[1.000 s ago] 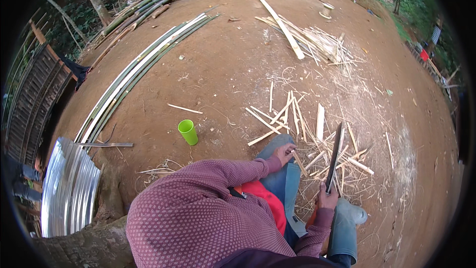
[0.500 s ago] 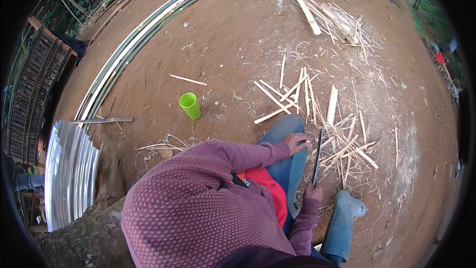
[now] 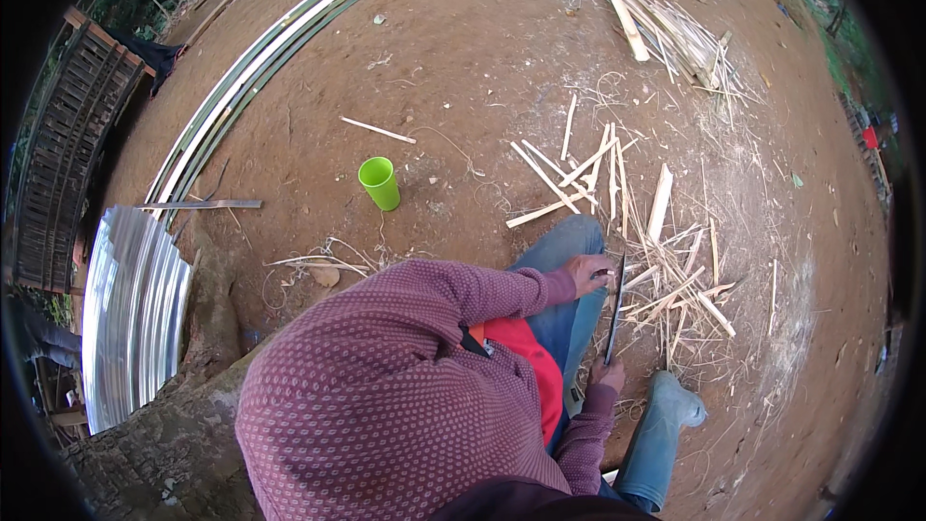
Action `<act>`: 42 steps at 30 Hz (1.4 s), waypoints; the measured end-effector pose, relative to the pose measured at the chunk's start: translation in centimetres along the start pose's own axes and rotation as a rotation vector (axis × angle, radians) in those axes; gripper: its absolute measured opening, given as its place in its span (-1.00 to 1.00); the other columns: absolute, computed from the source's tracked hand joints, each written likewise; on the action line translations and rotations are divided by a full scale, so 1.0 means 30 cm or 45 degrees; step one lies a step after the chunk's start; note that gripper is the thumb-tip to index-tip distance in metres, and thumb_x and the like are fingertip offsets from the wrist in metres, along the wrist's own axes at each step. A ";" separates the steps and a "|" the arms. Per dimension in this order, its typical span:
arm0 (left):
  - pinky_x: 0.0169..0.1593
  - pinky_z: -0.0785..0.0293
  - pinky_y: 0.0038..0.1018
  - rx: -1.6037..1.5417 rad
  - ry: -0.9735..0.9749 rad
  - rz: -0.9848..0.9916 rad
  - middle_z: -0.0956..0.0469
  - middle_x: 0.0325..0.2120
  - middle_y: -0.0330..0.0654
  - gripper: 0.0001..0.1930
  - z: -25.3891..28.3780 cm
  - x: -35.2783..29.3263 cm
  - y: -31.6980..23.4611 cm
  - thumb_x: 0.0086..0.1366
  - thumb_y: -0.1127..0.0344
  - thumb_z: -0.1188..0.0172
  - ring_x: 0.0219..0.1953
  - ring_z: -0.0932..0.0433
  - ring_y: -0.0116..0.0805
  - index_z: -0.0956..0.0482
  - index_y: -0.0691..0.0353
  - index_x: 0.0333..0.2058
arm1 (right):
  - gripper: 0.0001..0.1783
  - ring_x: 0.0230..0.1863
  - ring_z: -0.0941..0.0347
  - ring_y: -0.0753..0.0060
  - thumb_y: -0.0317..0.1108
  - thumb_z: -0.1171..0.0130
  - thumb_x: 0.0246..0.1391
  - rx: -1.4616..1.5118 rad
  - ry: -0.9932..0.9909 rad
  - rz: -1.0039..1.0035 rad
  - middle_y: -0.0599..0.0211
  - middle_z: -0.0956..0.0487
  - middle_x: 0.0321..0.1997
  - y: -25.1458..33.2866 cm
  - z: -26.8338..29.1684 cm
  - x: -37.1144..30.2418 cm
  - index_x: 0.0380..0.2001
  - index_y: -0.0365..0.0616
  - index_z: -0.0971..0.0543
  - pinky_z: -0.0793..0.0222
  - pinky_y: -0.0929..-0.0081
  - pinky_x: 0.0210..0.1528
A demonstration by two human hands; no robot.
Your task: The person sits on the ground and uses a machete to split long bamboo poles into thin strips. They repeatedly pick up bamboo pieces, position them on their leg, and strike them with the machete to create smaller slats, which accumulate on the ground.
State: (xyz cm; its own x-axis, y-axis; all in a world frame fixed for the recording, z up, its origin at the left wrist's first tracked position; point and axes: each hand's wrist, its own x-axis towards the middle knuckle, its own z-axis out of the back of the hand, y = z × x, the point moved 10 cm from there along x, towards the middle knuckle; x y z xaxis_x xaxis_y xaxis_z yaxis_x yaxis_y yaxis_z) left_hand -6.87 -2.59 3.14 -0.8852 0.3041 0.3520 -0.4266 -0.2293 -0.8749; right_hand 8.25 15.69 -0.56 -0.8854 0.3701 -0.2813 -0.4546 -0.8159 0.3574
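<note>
A long dark-bladed machete [image 3: 617, 304] is in my right hand [image 3: 608, 373], fingers closed round its handle and the blade pointing away past my knee. My left hand [image 3: 586, 274] lies over my jeans-clad knee [image 3: 555, 253], beside the blade. Its fingers are curled together, and whatever they pinch is too small to make out. Just beyond the blade, a heap of split bamboo strips and shavings [image 3: 675, 294] covers the ground. A wider pale bamboo piece [image 3: 661, 203] lies across that heap's far side.
A green plastic cup [image 3: 379, 183] stands on the dirt to the left. Long bamboo poles [image 3: 256, 72] curve along the far left, near corrugated metal sheets [image 3: 135, 318]. A bundle of bamboo strips [image 3: 666, 34] lies at the far right. My boot [image 3: 675, 400] is beside the shavings.
The view has shifted a little, so the cup and bamboo appear further right. The machete stays in my right hand, and my left hand keeps its place near the knee.
</note>
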 end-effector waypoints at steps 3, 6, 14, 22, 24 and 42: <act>-0.20 -0.45 -0.41 -0.038 0.046 0.089 -0.51 -0.33 -0.09 -0.80 -0.021 0.009 0.020 0.15 0.37 -0.13 -0.30 -0.53 -0.22 -0.51 0.26 -0.24 | -0.66 -0.25 -0.48 -0.15 -0.18 -0.05 -0.05 -0.038 -0.042 -0.099 -0.11 -0.54 -0.36 0.050 0.067 -0.048 -0.27 -0.18 -0.56 -0.38 0.10 -0.20; -0.21 -0.45 -0.43 -0.061 0.030 0.084 -0.51 -0.33 -0.10 -0.80 -0.011 0.007 0.033 0.14 0.37 -0.15 -0.30 -0.53 -0.24 -0.51 0.26 -0.24 | -0.64 -0.25 -0.48 -0.15 -0.16 -0.06 -0.07 -0.010 0.053 -0.269 -0.13 -0.54 -0.35 -0.025 0.059 -0.045 -0.29 -0.19 -0.57 -0.38 0.11 -0.19; -0.24 -0.47 -0.53 -0.075 0.061 0.153 -0.52 -0.34 -0.18 -0.81 -0.032 0.011 0.035 0.13 0.48 -0.13 -0.33 -0.53 -0.40 -0.48 0.27 -0.24 | -0.66 -0.20 -0.47 -0.14 -0.16 -0.05 -0.09 0.077 0.101 -0.209 -0.13 -0.54 -0.35 -0.045 0.063 -0.042 -0.32 -0.15 -0.59 -0.37 0.12 -0.11; -0.26 -0.45 -0.55 -0.061 0.050 0.205 -0.51 -0.41 -0.20 -0.83 -0.018 0.004 0.039 0.13 0.51 -0.11 -0.35 -0.52 -0.46 -0.47 0.25 -0.25 | -0.59 -0.20 -0.46 -0.15 -0.11 -0.06 -0.08 0.062 0.101 -0.312 -0.18 -0.53 -0.33 -0.085 0.056 -0.039 -0.32 -0.26 -0.55 -0.36 0.11 -0.13; -0.26 -0.44 -0.55 -0.087 0.081 0.229 -0.51 -0.42 -0.19 -0.84 -0.018 0.000 0.042 0.14 0.49 -0.12 -0.35 -0.51 -0.48 -0.47 0.26 -0.27 | -0.56 -0.20 -0.46 -0.15 -0.08 -0.08 -0.08 0.125 0.104 -0.285 -0.20 -0.52 -0.34 -0.140 0.019 -0.022 -0.32 -0.29 -0.54 -0.36 0.11 -0.13; -0.28 -0.42 -0.46 -0.157 0.093 0.238 -0.53 -0.49 -0.14 -0.81 -0.039 0.000 0.046 0.16 0.40 -0.09 -0.40 -0.52 -0.40 -0.50 0.23 -0.22 | -0.53 -0.20 -0.50 -0.06 -0.05 -0.10 -0.11 0.100 0.374 -0.255 -0.09 -0.57 -0.34 -0.241 -0.115 0.071 -0.31 -0.28 -0.56 -0.39 0.14 -0.15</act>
State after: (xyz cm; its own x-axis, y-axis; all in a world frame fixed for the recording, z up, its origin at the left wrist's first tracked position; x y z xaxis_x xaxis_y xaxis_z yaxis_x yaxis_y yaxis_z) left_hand -7.25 -1.83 1.55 -0.9291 0.3339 0.1591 -0.2268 -0.1746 -0.9581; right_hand 9.98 20.86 -6.82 -0.7177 0.3661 -0.5924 -0.6321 -0.6994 0.3335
